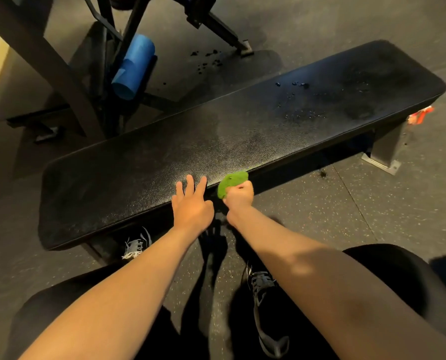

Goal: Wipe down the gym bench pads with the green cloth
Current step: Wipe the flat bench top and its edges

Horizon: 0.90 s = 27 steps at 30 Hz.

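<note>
A long black padded gym bench (164, 157) runs from lower left to upper right across the head view. Wet droplets and streaks lie on its far right half. My right hand (238, 197) grips a bunched green cloth (232, 181) against the bench's near side edge. Just to its left, my left hand (192, 203) rests on the pad's near edge with the fingers spread and straight.
A dark machine frame with a blue foam roller (133, 66) stands behind the bench at the left. A steel bench foot (382, 157) sits at the right, with an orange object (421, 115) beyond it. Speckled rubber floor lies around my shoes (262, 281).
</note>
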Each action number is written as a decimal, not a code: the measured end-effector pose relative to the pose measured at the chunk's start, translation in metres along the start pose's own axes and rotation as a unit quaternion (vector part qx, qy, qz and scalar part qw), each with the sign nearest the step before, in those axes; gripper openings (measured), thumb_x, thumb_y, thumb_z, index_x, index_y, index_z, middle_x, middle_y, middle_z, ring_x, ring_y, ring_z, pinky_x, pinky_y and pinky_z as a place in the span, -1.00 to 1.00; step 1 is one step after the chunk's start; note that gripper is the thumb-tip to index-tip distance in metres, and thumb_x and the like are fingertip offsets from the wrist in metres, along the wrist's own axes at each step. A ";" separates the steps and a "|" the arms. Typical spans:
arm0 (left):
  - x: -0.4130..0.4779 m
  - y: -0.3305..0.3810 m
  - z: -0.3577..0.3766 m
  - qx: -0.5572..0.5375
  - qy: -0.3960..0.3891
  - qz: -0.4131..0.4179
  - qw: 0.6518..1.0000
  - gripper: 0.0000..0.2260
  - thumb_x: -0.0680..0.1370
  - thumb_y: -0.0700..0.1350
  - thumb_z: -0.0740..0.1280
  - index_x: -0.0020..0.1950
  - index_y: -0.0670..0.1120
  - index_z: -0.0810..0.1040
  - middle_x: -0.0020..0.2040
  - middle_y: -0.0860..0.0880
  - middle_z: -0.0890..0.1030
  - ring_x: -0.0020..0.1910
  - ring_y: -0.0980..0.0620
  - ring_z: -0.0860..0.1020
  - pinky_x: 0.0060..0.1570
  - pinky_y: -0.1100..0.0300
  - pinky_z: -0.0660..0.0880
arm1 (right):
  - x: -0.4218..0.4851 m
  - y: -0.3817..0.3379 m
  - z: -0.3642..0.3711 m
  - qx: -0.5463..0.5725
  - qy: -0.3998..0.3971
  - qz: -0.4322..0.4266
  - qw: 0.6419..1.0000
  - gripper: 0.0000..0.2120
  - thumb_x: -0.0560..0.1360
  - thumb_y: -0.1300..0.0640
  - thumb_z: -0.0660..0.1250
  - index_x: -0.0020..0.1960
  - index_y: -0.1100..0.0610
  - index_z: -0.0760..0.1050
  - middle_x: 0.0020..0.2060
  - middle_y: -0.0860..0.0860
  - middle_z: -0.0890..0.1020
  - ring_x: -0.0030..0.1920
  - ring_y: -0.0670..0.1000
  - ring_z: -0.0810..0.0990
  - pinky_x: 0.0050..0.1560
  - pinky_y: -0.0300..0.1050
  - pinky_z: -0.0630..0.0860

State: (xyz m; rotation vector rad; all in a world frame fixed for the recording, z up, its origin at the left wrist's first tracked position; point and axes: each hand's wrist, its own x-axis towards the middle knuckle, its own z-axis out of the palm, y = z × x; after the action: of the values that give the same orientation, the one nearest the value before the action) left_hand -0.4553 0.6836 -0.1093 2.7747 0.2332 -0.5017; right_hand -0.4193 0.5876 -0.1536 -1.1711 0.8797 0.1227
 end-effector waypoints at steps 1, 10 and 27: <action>0.000 0.000 -0.001 -0.002 -0.002 0.001 1.000 -0.36 0.60 -0.10 0.15 0.65 0.11 -0.01 0.66 -0.07 -0.11 0.61 -0.21 -0.18 0.56 -0.17 -0.06 | -0.006 0.006 0.002 -0.005 -0.045 0.012 0.999 -0.68 0.42 0.46 0.25 -0.24 0.07 0.27 -0.27 0.10 0.52 -0.22 0.06 0.52 -0.25 -0.06 0.48; 0.001 -0.006 -0.007 0.008 -0.022 0.018 1.000 -0.35 0.61 -0.17 0.16 0.65 0.10 -0.01 0.66 -0.08 -0.10 0.62 -0.23 -0.15 0.57 -0.15 0.00 | 0.004 -0.019 -0.018 -0.037 -0.014 -0.036 0.999 -0.79 0.49 0.07 0.43 -0.18 0.07 0.41 -0.21 0.09 0.55 -0.20 0.06 0.53 -0.16 -0.05 0.53; 0.002 -0.013 -0.011 -0.025 -0.028 0.034 0.999 -0.39 0.62 -0.20 0.14 0.65 0.09 0.07 0.66 -0.05 -0.08 0.62 -0.19 -0.15 0.55 -0.10 0.00 | -0.038 0.008 0.001 -0.221 -0.132 -0.125 0.958 -0.83 0.43 0.29 0.38 -0.19 0.04 0.50 -0.24 -0.04 0.52 -0.24 -0.05 0.48 -0.25 -0.22 0.42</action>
State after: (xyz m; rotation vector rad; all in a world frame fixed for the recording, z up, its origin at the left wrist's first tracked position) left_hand -0.4533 0.6997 -0.1037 2.7062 0.1374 -0.5475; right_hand -0.4484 0.6050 -0.1344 -1.6302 0.4703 0.2732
